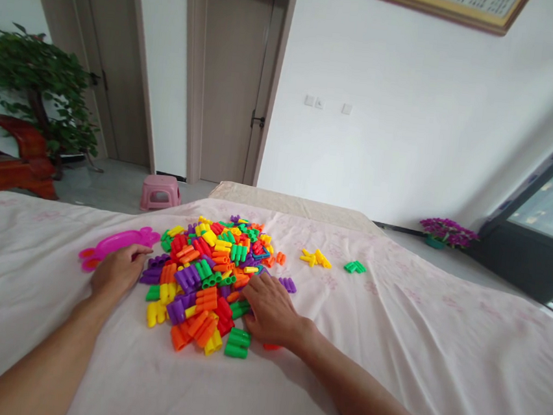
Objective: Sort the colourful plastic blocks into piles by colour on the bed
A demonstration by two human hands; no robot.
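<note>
A heap of plastic tube blocks [210, 260] in orange, yellow, green, purple and red lies on the pale cloth. My right hand [270, 305] rests over the heap's right edge, palm down; its fingertips reach among the blocks, and whatever they touch underneath is hidden. At the left, my left hand [121, 271] is beside a magenta tray [124, 242], fingers bent, with thumb and forefinger pointing toward the heap. A green block [237, 343] sits at the near edge. Farther right lie yellow blocks [316, 258] and a green block [355, 267], apart from the pile.
The cloth-covered table [390, 349] spans the foreground. Beyond it stand a pink stool [160, 192], a wooden chair [11, 162], a leafy plant [34, 80] and purple flowers [448, 230] near the wall.
</note>
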